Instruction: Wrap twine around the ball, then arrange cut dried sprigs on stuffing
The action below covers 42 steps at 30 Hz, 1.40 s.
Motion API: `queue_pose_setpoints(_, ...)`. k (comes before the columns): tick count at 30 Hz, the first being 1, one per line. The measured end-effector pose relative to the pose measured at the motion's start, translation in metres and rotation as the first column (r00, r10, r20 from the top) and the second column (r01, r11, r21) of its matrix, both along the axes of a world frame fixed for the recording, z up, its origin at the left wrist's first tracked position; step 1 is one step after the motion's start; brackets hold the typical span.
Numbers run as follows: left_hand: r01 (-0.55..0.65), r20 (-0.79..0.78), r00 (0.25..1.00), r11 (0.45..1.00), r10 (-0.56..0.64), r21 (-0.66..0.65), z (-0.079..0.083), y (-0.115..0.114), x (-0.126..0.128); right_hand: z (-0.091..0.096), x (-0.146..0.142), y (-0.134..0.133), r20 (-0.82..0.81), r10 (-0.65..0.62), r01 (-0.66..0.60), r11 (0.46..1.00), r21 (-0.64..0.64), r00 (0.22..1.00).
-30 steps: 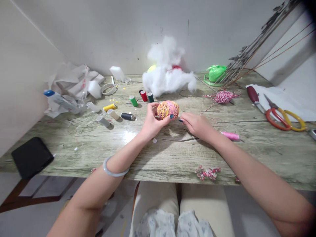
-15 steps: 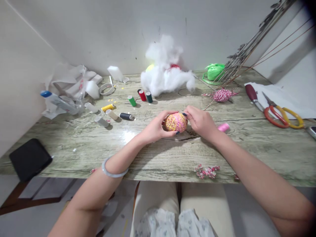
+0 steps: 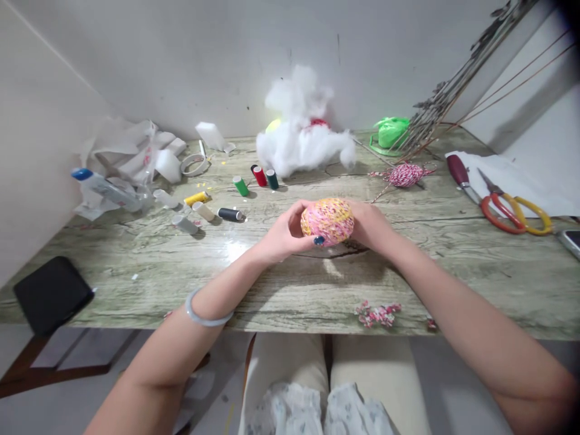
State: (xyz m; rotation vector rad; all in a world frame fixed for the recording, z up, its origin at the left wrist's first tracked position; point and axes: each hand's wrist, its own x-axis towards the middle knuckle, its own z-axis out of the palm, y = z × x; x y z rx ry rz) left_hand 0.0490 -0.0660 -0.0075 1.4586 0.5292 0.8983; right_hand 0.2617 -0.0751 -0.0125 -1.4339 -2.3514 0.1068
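Observation:
A thread-wound ball (image 3: 328,222) in pink and yellow is held above the table in the middle of the head view. My left hand (image 3: 290,232) is closed around its left side, thumb in front and fingers behind. My right hand (image 3: 369,223) is against the ball's right side, its fingers hidden behind the ball. Beyond my hands stand a green spool (image 3: 240,186), a red spool (image 3: 260,176) and a dark green spool (image 3: 272,179) of thread. A black spool (image 3: 230,214) lies left of my left hand.
White stuffing (image 3: 303,148) is heaped at the wall. To the right are a red-and-white yarn bundle (image 3: 406,175), green ribbon (image 3: 392,133), scissors (image 3: 516,211) and a dark-red-handled tool (image 3: 458,170). A glue bottle (image 3: 106,188) lies left. Small pink flowers (image 3: 377,314) lie near the front edge.
The ball has turned and come up closer to my view, showing more pink in front. My right fingers have gone from the ball's upper right side to behind it. The pink spool is now hidden.

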Motion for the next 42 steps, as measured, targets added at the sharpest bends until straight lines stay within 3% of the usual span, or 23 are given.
queue_pose_setpoints(5, -0.198, -0.015, 0.98, 0.975, 0.198, -0.1, -0.004, 0.003, 0.002, 0.001, -0.007, -0.002, 0.137, 0.0, 0.012, 0.996, -0.084, 0.991)
queue_pose_setpoints(11, -0.192, -0.044, 0.981, 0.976, 0.189, -0.106, -0.004, 0.002, 0.002, 0.004, -0.012, -0.004, 0.249, 0.016, 0.015, 0.992, -0.124, 0.968)
queue_pose_setpoints(14, -0.16, -0.037, 0.987, 0.983, 0.158, -0.086, -0.001, 0.001, 0.001, 0.001, -0.008, -0.002, 0.155, -0.013, 0.027, 0.996, -0.089, 0.988)
queue_pose_setpoints(18, -0.064, -0.108, 0.992, 0.997, 0.059, -0.041, -0.002, 0.001, -0.001, -0.003, 0.005, 0.004, -0.208, -0.115, 0.142, 0.983, 0.12, 0.971)
queue_pose_setpoints(20, -0.03, -0.159, 0.987, 1.0, 0.029, -0.002, -0.003, 0.0, -0.001, -0.003, 0.01, 0.007, -0.449, -0.12, 0.217, 0.961, 0.173, 0.886)
queue_pose_setpoints(22, -0.027, -0.209, 0.977, 0.999, 0.034, 0.037, -0.006, 0.0, -0.001, -0.001, 0.012, 0.009, -0.669, -0.085, 0.241, 0.96, 0.143, 0.738)
queue_pose_setpoints(26, -0.153, -0.28, 0.944, 0.983, 0.176, 0.105, -0.009, 0.003, -0.002, 0.0, 0.011, 0.014, -0.907, -0.046, 0.225, 0.973, 0.054, 0.42)
queue_pose_setpoints(29, -0.265, -0.256, 0.922, 0.955, 0.291, 0.132, -0.009, 0.01, -0.006, -0.002, 0.012, 0.019, -0.953, -0.084, 0.236, 0.972, -0.013, 0.29)
queue_pose_setpoints(32, -0.296, -0.207, 0.926, 0.948, 0.315, 0.118, -0.008, 0.014, -0.009, -0.004, 0.017, 0.025, -0.976, -0.156, 0.262, 0.959, -0.113, 0.15)
queue_pose_setpoints(36, -0.351, -0.219, 0.913, 0.936, 0.345, 0.013, -0.006, 0.015, -0.008, -0.001, 0.024, 0.03, -0.949, -0.271, 0.281, 0.909, -0.308, -0.162)
queue_pose_setpoints(38, -0.386, -0.215, 0.907, 0.919, 0.363, -0.076, -0.006, 0.016, -0.007, 0.003, 0.027, 0.03, -0.906, -0.318, 0.248, 0.887, -0.389, -0.28)
queue_pose_setpoints(42, -0.399, -0.109, 0.917, 0.882, 0.383, -0.251, -0.007, 0.022, -0.008, 0.007, 0.032, 0.027, -0.855, -0.361, 0.235, 0.855, -0.463, -0.374)
